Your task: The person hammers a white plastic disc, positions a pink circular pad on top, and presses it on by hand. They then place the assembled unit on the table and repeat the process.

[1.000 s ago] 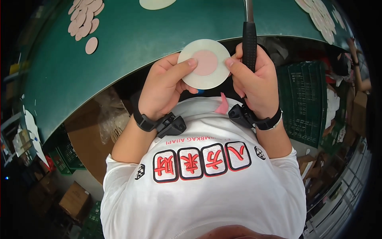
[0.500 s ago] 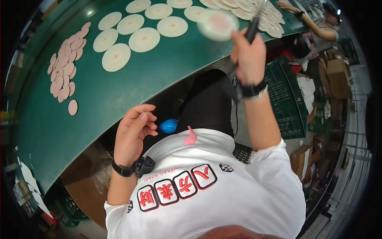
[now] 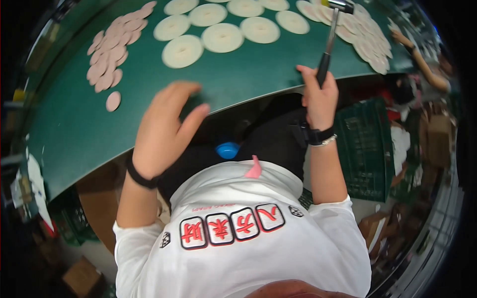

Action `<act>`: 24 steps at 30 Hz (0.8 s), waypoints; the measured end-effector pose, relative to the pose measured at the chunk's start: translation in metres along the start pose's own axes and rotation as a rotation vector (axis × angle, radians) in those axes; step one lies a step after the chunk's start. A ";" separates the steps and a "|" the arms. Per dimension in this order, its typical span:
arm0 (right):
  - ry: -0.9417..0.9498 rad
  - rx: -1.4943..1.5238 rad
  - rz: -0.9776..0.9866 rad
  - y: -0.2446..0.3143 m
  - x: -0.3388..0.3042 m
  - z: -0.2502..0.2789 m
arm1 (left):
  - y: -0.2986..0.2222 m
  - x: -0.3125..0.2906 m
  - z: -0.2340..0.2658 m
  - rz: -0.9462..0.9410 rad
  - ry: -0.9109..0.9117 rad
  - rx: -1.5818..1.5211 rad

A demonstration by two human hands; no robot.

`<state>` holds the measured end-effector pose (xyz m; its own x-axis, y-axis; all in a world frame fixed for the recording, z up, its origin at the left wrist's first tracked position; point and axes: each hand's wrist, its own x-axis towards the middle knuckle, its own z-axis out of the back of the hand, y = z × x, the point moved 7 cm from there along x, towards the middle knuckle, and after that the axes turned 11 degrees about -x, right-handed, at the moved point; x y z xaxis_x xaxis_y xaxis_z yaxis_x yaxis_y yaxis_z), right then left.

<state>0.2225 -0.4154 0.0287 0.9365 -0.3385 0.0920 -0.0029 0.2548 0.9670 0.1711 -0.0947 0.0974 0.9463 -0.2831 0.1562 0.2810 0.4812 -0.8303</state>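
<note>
My right hand (image 3: 320, 104) is closed round the black grip of a hammer (image 3: 332, 42), its index finger pointing out. The hammer's head points away from me and overlaps the heap of pale discs (image 3: 365, 37) at the right. My left hand (image 3: 161, 126) hovers at the table's near edge, slightly blurred, thumb apart from the fingers and nothing in it. Beyond it, cream round discs (image 3: 222, 37) with small centre marks lie flat in rows. At the left is a cluster of small pink discs (image 3: 107, 59), with one pink disc (image 3: 113, 101) apart from it.
The green table (image 3: 248, 74) has a curved-looking near edge in front of my lap. Green plastic crates (image 3: 365, 149) and cardboard boxes stand on the floor at the right. Another person's arm (image 3: 420, 62) reaches onto the table at the far right.
The pale disc with a pink middle has left my right hand, which keeps the hammer. My left hand has risen forward to the table edge and spread. The view has shifted.
</note>
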 end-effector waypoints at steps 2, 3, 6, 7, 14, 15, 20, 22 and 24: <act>0.034 0.040 0.001 -0.001 0.000 -0.002 | 0.003 0.016 0.012 -0.136 -0.058 0.390; 0.043 0.059 0.010 0.000 0.002 -0.001 | 0.013 0.021 0.014 -0.171 -0.108 0.565; 0.051 0.113 0.032 0.004 0.001 -0.004 | 0.030 0.034 0.018 -0.184 -0.156 0.779; 0.034 0.140 0.043 0.005 0.000 -0.004 | 0.034 0.037 0.018 -0.178 -0.148 0.805; 0.273 -0.159 0.173 0.029 -0.067 0.010 | -0.003 -0.014 -0.009 0.013 0.089 0.767; 0.286 -0.159 0.163 0.033 -0.076 0.010 | -0.006 -0.023 -0.013 0.004 0.085 0.745; 0.565 -0.621 0.382 0.055 -0.107 -0.028 | 0.004 -0.034 -0.024 -0.007 -0.003 0.666; 0.525 -0.651 0.478 0.063 -0.111 -0.037 | 0.007 -0.035 -0.025 -0.003 -0.014 0.664; 0.510 -0.651 0.502 0.064 -0.111 -0.045 | 0.009 -0.035 -0.025 -0.014 -0.032 0.674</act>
<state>0.1343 -0.3206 0.0694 0.9195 0.3409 0.1958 -0.3925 0.7668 0.5079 0.1364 -0.1011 0.0713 0.9433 -0.2729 0.1891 0.3215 0.8933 -0.3143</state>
